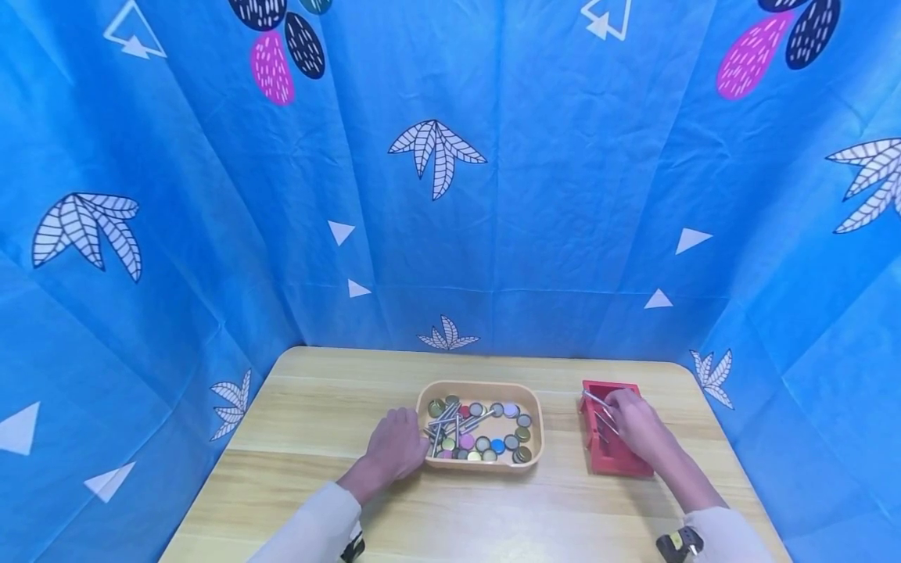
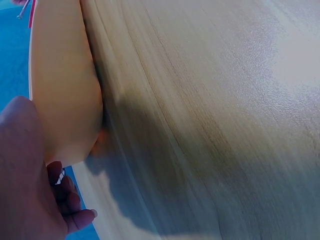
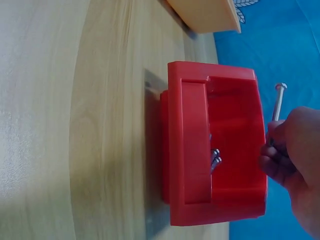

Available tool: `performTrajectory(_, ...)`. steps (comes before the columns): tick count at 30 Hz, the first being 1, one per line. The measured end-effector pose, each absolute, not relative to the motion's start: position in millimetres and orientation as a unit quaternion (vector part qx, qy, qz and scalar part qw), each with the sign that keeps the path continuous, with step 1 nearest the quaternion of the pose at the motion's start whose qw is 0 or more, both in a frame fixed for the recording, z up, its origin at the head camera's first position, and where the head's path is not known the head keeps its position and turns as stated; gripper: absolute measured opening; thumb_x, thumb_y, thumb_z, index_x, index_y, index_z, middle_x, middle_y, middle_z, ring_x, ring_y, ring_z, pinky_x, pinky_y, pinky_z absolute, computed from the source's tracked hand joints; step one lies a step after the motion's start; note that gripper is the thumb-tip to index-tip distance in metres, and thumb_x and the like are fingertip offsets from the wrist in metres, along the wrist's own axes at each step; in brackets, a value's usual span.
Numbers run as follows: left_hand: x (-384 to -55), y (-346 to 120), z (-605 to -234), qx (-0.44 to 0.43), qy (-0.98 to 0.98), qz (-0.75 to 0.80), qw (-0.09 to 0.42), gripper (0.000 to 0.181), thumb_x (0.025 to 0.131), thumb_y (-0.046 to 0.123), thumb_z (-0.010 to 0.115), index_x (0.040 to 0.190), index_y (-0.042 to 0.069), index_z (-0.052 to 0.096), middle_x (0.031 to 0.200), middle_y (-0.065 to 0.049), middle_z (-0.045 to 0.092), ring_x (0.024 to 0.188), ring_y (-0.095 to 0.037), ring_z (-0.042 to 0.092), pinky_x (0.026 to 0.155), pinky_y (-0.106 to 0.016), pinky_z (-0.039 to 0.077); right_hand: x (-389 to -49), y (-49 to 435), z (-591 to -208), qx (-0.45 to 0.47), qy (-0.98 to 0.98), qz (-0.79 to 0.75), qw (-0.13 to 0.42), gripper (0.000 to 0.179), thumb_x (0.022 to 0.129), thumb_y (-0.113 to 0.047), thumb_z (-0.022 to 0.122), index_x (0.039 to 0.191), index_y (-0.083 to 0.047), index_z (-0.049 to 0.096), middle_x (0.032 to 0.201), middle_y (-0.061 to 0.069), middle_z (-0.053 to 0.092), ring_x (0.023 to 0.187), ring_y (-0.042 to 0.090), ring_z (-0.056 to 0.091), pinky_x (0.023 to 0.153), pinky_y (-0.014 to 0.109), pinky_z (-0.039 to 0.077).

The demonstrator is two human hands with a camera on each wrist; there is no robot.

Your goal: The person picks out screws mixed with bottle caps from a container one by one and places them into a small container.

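My left hand [image 1: 400,444] is at the left end of a beige plastic tray [image 1: 486,467] and grips its rim, the thumb near the edge in the left wrist view. Bottle caps [image 1: 498,446] of several colours and a heap of long metal bolts [image 1: 445,426] lie in the tray. My right hand [image 1: 637,422] is over a red plastic bin [image 1: 622,467], pinching one long silver bolt [image 3: 278,102] whose head sticks up past the fingers. Inside the red bin, a few more bolts [image 3: 215,160] show; the front lip partly hides them.
A light wooden table [image 1: 317,407] carries both containers, the tray in the middle and the bin to its right. Blue patterned cloth [image 1: 493,234] hangs behind the table and along both sides.
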State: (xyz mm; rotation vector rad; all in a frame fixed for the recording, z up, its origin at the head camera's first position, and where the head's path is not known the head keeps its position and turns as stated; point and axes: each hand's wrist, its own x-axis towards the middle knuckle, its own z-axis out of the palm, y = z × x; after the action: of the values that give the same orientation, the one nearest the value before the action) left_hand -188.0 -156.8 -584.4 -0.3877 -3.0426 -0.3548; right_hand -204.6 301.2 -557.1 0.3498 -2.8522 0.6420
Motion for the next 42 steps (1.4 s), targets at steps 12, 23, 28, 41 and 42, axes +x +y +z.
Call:
performTrajectory(12,-188.7,-156.7,-585.5,-0.127,-0.986,-0.109,0.025,0.025,0.087,0.024,0.057,0.091,-0.001,0.057,0.08,-0.007,0.047,0.071,-0.021,0.042,0.062,-0.032,0.038,-206.1,299.0,-556.1,0.039,-0.977,0.21,0.028,0.02,0.095,0.004,0.056,0.112,0.011,0.065,0.099,0.022,0.066,0.09,0.031,0.065,0.083,0.05,0.06)
performTrajectory(23,-188.7,-158.0,-586.6,-0.127,-0.985,-0.112,0.029,0.025,0.084,0.026,0.055,0.089,0.002,0.056,0.078,-0.006,0.047,0.07,-0.02,0.042,0.061,-0.032,0.036,-205.0,288.0,-563.0,0.078,-0.987,0.095,0.104,0.013,0.085,0.012,0.064,0.097,0.016,0.063,0.083,0.023,0.063,0.078,0.033,0.065,0.075,0.047,0.062)
performTrajectory(28,-189.9,-158.1,-587.7,-0.126,-0.985,-0.112,0.026,0.026,0.084,0.026,0.055,0.09,0.001,0.057,0.078,-0.006,0.048,0.069,-0.02,0.042,0.061,-0.032,0.037,-206.8,283.0,-564.7,0.08,-0.99,0.072,0.096,0.02,0.077,0.009,0.074,0.093,0.015,0.064,0.078,0.02,0.061,0.074,0.031,0.063,0.071,0.046,0.061)
performTrajectory(41,-190.4,-157.2,-587.8,-0.117,-0.987,-0.108,0.011,0.026,0.086,0.025,0.055,0.092,0.0,0.057,0.081,-0.008,0.048,0.072,-0.021,0.043,0.063,-0.034,0.039,-214.7,281.5,-590.3,0.089,-0.991,0.079,0.058,0.017,0.082,0.008,0.073,0.098,0.011,0.069,0.079,0.018,0.064,0.077,0.031,0.064,0.076,0.048,0.062)
performTrajectory(42,-190.5,-157.3,-587.2,-0.117,-0.987,-0.109,0.012,0.026,0.086,0.025,0.055,0.093,0.0,0.057,0.082,-0.008,0.049,0.072,-0.021,0.043,0.063,-0.034,0.04,-215.1,281.3,-590.5,0.09,-0.991,0.076,0.061,0.017,0.082,0.008,0.073,0.098,0.011,0.069,0.078,0.018,0.064,0.077,0.032,0.064,0.076,0.048,0.062)
